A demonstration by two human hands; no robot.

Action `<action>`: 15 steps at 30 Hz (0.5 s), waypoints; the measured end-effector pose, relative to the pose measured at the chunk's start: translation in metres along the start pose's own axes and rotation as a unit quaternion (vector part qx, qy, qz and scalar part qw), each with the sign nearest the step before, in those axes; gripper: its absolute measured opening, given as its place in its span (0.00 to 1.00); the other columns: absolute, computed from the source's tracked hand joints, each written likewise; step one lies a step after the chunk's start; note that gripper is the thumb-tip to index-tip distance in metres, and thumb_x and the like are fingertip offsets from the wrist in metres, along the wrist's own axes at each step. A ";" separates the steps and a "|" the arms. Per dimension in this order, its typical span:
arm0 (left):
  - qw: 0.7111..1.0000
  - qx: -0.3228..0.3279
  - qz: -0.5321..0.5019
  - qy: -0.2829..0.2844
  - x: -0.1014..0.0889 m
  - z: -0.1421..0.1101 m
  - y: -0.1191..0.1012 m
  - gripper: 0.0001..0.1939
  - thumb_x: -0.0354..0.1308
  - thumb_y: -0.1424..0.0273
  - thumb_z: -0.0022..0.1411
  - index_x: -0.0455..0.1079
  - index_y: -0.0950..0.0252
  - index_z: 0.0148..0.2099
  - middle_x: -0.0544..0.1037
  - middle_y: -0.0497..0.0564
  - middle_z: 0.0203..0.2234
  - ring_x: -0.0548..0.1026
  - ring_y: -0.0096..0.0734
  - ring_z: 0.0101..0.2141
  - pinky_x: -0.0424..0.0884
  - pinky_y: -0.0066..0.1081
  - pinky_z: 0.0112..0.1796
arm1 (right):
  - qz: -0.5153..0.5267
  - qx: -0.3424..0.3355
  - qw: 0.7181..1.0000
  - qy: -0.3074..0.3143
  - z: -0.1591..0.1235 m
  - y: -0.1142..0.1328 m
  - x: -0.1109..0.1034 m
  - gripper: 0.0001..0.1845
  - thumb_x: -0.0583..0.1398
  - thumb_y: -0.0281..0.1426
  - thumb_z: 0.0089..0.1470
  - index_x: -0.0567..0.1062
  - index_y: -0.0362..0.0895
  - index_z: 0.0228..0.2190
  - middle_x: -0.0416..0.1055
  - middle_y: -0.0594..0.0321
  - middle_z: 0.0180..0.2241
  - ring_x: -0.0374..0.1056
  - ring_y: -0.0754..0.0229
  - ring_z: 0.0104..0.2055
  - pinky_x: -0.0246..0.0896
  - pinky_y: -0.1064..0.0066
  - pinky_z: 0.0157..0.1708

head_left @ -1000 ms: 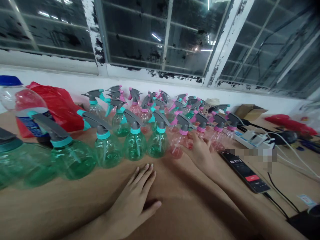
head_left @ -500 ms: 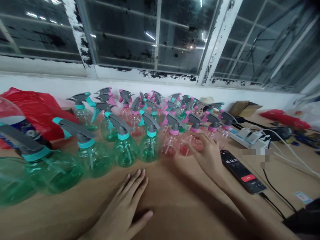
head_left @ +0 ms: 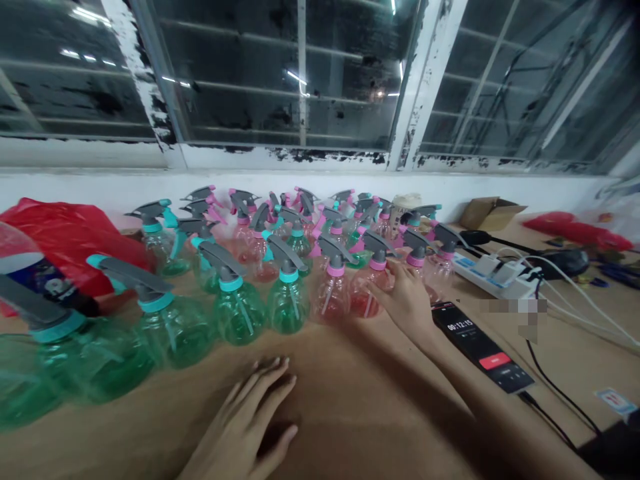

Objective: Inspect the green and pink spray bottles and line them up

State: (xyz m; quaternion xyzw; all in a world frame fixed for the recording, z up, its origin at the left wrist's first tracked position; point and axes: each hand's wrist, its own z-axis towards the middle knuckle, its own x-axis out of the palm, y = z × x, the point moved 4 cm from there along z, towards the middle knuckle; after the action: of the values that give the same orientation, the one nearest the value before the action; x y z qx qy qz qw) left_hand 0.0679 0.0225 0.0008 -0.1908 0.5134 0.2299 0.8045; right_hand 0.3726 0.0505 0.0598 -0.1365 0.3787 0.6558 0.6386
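1. Your right hand has its grip closed around the right side of a round, clear pink plastic spray bottle with grey-and-pink trigger head. The thumb is in front of the body; the farther fingers are partly hidden. The bottle stands upright on the brown table, in the front row, just beside a similar pink bottle.
2. I think you hold it low, by body and neck, because this steadies a round bottle and leaves the trigger free.
3. Your left hand holds nothing. Its grip is wide, fingers spread and palm down at the table, maybe for support.
4. To the left in this row stand round, clear green plastic bottles with grey-and-teal heads. Their nozzles point away from you, probably so the heads do not catch your hands. More bottles of both colours stand behind, near the wall.
5. Beside your right forearm lies a black phone with lit screen. It shows "00:12:15" above a red button, whose word is too small to read. It lies face up, perhaps so you can see the count.
6. The large clear bottle with blue label at far left carries white writing, but I cannot read its brand. The small blue-and-white card at right is also unreadable.
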 end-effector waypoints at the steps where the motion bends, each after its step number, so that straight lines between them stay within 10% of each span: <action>1: 1.000 0.001 -0.007 -0.003 0.000 0.000 -0.003 0.23 0.56 0.60 0.63 0.61 0.56 0.59 0.70 0.50 0.55 0.70 0.46 0.52 0.68 0.44 0.50 | -0.006 -0.003 1.000 0.005 -0.001 0.001 0.000 0.26 0.55 0.47 0.55 0.71 0.38 0.45 0.74 0.45 0.43 0.66 0.41 0.48 0.61 0.53 0.45; 15: 0.985 -0.048 -0.167 0.019 -0.001 0.035 -0.049 0.27 0.54 0.70 0.61 0.53 0.55 0.61 0.68 0.52 0.55 0.68 0.43 0.53 0.68 0.44 0.50 | -0.053 -0.042 0.996 0.057 -0.053 0.032 -0.062 0.36 0.54 0.57 0.49 0.74 0.34 0.36 0.75 0.42 0.36 0.69 0.38 0.41 0.61 0.51 0.43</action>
State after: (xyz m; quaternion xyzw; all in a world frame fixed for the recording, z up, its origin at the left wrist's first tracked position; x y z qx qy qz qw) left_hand 0.1207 0.0013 0.0188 -0.3163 0.4781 0.1130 0.8116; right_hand 0.3354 -0.0270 0.0753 -0.2200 0.3789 0.6278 0.6433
